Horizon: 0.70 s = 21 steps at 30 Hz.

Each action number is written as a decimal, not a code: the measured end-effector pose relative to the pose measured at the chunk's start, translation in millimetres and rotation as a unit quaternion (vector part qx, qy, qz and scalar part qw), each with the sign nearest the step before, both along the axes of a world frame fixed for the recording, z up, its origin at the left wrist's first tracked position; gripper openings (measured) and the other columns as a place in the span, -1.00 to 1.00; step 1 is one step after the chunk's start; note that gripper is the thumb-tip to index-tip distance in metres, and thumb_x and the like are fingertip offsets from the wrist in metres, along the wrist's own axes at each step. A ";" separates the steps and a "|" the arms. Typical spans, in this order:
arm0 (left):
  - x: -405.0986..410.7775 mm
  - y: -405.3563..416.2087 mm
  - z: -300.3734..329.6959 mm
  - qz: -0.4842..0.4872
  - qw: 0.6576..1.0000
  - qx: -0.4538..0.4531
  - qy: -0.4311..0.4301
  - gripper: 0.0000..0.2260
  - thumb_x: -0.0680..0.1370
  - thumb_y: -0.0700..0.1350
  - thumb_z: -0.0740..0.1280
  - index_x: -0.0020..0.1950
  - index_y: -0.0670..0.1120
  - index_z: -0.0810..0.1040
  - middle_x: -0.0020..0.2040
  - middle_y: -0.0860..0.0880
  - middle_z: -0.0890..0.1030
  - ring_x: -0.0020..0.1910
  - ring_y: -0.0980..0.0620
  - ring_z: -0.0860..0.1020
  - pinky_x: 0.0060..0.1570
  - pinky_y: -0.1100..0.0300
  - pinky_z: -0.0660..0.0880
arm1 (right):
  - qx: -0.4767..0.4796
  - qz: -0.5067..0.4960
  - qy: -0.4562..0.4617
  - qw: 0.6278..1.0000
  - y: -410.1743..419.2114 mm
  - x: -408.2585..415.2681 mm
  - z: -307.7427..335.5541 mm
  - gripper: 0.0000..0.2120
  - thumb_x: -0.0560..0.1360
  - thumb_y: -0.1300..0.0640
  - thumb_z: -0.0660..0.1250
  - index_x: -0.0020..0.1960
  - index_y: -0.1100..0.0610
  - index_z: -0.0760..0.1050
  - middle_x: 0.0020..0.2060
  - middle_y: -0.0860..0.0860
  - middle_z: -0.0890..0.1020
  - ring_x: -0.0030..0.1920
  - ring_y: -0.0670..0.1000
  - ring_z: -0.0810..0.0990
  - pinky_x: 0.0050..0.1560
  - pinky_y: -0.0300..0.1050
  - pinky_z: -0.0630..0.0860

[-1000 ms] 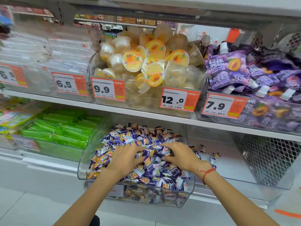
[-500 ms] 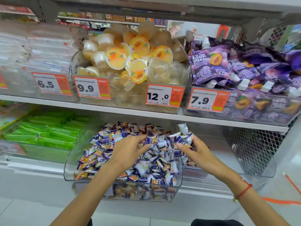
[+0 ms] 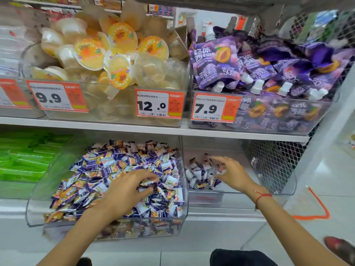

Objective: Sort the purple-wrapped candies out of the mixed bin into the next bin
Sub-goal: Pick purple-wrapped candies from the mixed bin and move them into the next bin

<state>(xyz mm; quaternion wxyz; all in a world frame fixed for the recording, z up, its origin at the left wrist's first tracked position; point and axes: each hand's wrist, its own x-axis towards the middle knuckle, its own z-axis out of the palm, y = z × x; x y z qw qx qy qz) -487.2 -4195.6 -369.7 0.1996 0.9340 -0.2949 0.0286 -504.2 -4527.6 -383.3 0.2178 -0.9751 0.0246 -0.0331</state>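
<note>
Grey metal shelving (image 3: 153,129) is spanning the frame's middle, white wire mesh panelling (image 3: 274,162) is closing its right end, and pale glossy floor tiles (image 3: 334,175) are gleaming at lower right.

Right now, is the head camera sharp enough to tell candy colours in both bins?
Head view: mixed bin wrappers read clearly as purple and orange; the small pile in the next bin is smeared by motion around the right hand; top-left shelf is blurred, edges bowed by the wide lens.

Purple-and-white candies (image 3: 115,169), orange price tags (image 3: 160,104)
</note>
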 end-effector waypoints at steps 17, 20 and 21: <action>-3.4 31.1 -5.9 0.077 0.993 0.049 -0.076 -0.73 0.59 0.07 0.26 0.25 0.07 0.56 0.23 0.14 0.53 -0.03 0.07 0.59 -0.34 0.27 0.34 | -0.182 0.155 0.116 0.964 166.0 -16.6 44.7 -0.25 0.55 -0.12 0.28 0.55 0.15 0.00 0.44 0.21 0.25 0.42 0.21 0.27 0.27 0.11 0.41; 0.6 47.5 -4.4 0.126 0.988 0.032 -0.078 -0.78 0.60 0.05 0.23 0.18 0.09 0.60 0.17 0.16 0.56 -0.08 0.06 0.59 -0.37 0.23 0.35 | -0.217 0.133 0.200 0.946 181.3 -3.6 34.8 -0.09 0.52 -0.24 0.24 0.56 0.09 -0.27 0.52 0.26 0.02 0.51 0.26 0.05 0.36 0.17 0.29; 2.9 53.1 -4.5 0.136 0.988 0.028 -0.066 -0.77 0.60 0.06 0.23 0.18 0.09 0.60 0.19 0.15 0.55 -0.06 0.05 0.58 -0.33 0.20 0.40 | -0.219 0.128 0.202 0.946 185.3 0.6 31.0 -0.11 0.53 -0.23 0.22 0.56 0.06 -0.29 0.51 0.28 0.01 0.51 0.28 0.02 0.36 0.18 0.28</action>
